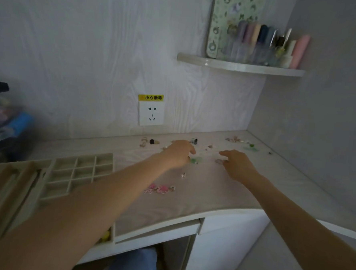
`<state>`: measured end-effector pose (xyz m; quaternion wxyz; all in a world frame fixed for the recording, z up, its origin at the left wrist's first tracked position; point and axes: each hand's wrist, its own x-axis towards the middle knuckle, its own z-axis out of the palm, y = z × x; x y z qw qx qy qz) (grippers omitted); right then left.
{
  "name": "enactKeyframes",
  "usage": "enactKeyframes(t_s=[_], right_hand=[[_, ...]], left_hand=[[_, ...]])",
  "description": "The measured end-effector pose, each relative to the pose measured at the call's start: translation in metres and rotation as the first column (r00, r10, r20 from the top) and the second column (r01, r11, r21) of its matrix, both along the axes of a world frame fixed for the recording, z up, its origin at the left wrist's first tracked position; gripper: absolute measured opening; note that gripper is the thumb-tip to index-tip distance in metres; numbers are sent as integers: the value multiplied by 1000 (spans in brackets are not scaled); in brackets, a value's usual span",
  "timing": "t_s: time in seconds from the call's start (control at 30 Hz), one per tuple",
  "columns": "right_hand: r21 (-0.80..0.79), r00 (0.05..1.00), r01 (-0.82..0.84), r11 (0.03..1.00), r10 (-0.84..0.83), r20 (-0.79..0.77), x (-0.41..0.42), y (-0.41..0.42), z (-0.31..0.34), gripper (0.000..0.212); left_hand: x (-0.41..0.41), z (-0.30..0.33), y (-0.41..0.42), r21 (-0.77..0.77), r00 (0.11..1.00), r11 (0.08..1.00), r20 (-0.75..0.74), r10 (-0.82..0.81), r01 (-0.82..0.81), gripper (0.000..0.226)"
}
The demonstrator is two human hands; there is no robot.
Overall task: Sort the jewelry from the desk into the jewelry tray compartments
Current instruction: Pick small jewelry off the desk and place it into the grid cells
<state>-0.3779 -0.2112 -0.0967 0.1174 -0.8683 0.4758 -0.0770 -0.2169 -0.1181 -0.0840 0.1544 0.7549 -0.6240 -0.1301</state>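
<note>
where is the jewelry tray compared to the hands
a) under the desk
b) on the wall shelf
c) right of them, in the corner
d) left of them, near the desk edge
d: the tray sits on the desk left of both the left hand and the right hand, its compartments looking empty.

A yellow sticker [150,97] on the far wall reads "小心触电" in dark characters, stuck just above the white socket [151,113]. No other writing can be read.
</note>
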Motion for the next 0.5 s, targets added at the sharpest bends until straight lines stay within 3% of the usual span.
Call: enactKeyframes(t_s=[0.27, 0.5], right_hand=[[10, 999, 34, 999, -34, -32, 14, -22, -2, 25], [-41, 996, -48, 998, 45, -74, 18, -29, -2, 15]], left_hand=[[3, -13, -24, 14, 999, 999, -22, -34, 35, 34], [1, -12, -29, -51, 1000, 998, -7, -21, 21, 24]])
